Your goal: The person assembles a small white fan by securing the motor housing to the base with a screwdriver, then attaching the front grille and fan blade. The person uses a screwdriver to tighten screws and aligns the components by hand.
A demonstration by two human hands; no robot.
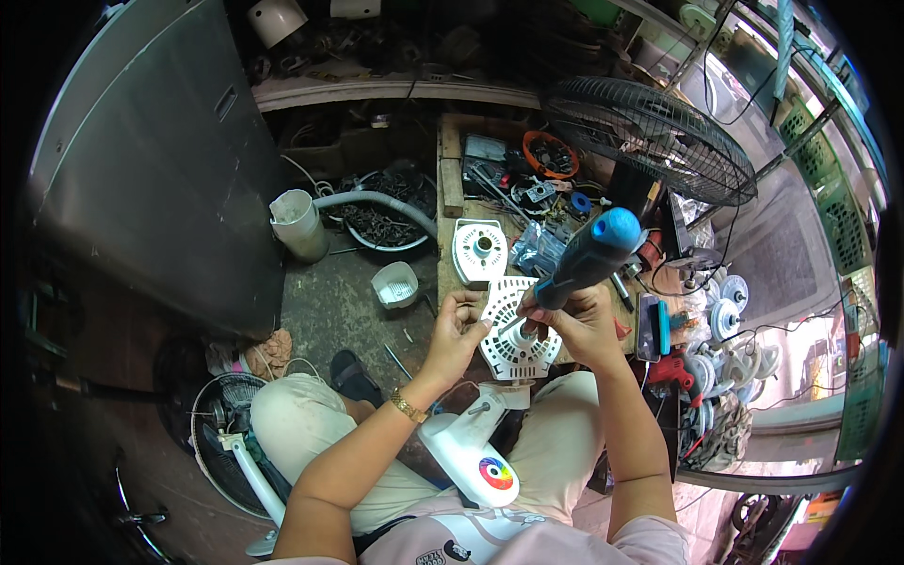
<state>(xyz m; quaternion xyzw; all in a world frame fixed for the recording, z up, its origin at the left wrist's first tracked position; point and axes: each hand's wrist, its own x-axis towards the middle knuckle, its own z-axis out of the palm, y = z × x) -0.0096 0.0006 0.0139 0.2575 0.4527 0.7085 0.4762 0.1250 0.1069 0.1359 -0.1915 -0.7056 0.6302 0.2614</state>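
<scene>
The right hand (582,325) closes on a blue-topped screwdriver (593,250), shaft angled down to a white slotted plate (529,356) at the workbench's (445,282) near edge. The left hand (457,325) curls at the plate's left side—whether pinching, I cannot tell. Beyond, along the workbench's left edge, lies another white plate (466,252)—an orange bowl (572,168) sits toward the far edge.

Smooth plastic slotted plate (514,356), dull-sheened plastic screwdriver handle (589,254), shiny metal wristband (408,406), rough wooden bench (445,268).
</scene>
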